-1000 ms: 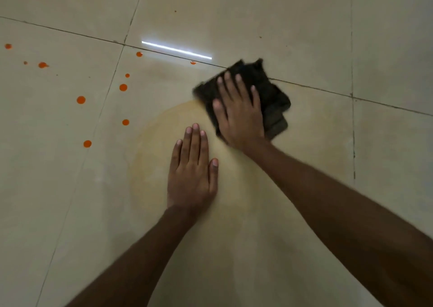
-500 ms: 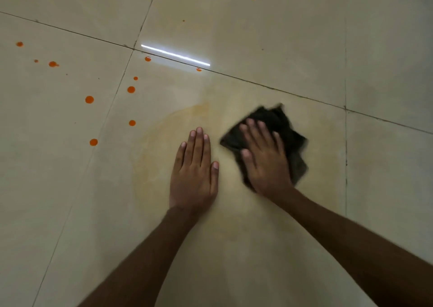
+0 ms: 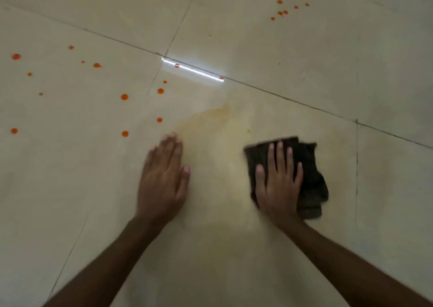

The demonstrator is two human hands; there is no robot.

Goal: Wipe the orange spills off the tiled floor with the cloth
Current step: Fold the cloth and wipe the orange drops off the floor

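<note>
Cloth [image 3: 311,184] of crumpled dark brown fabric lies on the glossy cream tiled floor [image 3: 304,60], pressed flat by the straight-fingered right hand [image 3: 277,189] beside a faint yellowish smear [image 3: 210,123], while the left hand [image 3: 161,184] rests released, palm down, near scattered round orange droplets [image 3: 124,96].

place: indoor room | evidence: glossy cream floor tiles [image 3: 304,60], dark grout lines [image 3: 290,99], tube-light reflection [image 3: 193,71]

Dark brown cloth [image 3: 309,173]; orange spills [image 3: 124,96]; cream tiled floor [image 3: 304,55].
</note>
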